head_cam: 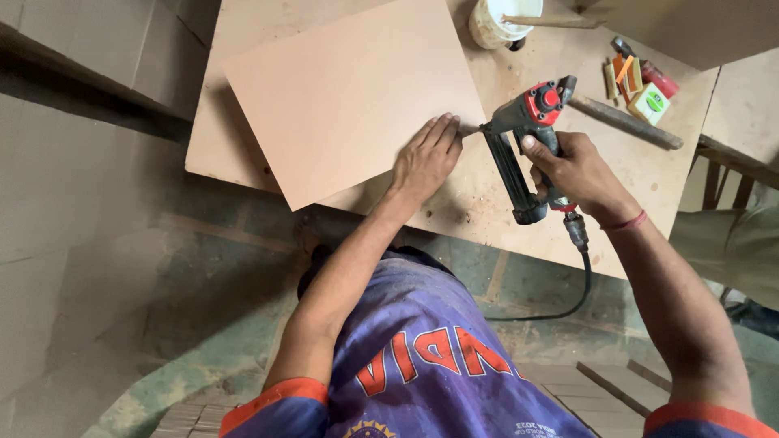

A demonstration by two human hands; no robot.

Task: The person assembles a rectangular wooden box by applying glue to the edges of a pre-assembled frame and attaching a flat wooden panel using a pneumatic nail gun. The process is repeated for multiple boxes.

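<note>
My left hand [426,158] lies flat, fingers together, on the near right corner of a light brown board [349,89] that rests on a larger wooden worktop [487,203]. My right hand [576,170] grips the handle of a black and red air nail gun [527,138]. The gun's nose meets the board's right edge just beyond my left fingertips. A black hose [580,284] hangs from the gun's handle and loops down below the worktop.
A white bucket [495,20] with a stick across it stands at the far edge. A long dark wooden-handled tool [625,122], a small green box [649,101] and orange and red bits lie at the right. Wooden slats [608,385] lie on the floor.
</note>
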